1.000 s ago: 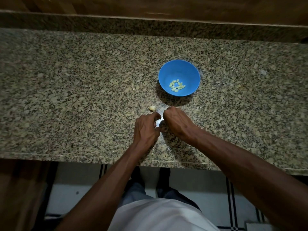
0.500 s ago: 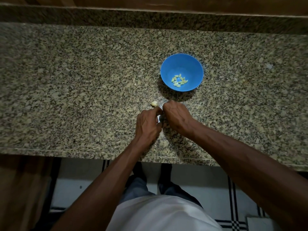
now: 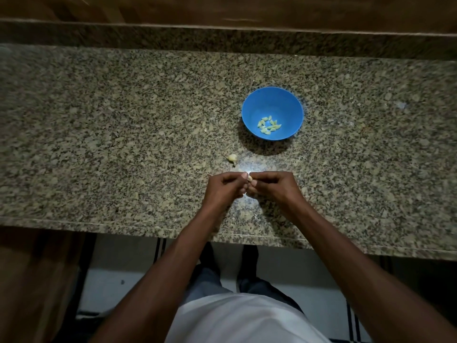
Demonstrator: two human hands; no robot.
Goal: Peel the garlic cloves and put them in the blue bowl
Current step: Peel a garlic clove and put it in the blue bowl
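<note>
Both hands are now sitting lower in the frame, the left hand [image 3: 223,188] and right hand [image 3: 273,186] pinching one garlic clove [image 3: 250,178] between their fingertips, below the blue bowl [image 3: 272,102] on the speckled granite counter [image 3: 99,144]; tiled floor [image 3: 118,268] below.

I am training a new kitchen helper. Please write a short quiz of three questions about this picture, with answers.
1. True or false: the blue bowl is empty.
2. What do the left hand and right hand hold between them?
3. Where does the loose garlic clove lie? A) in the bowl B) on the granite counter C) on the floor

Key: 1 false, peeled cloves lie inside; 2 a garlic clove; 3 B.
</note>
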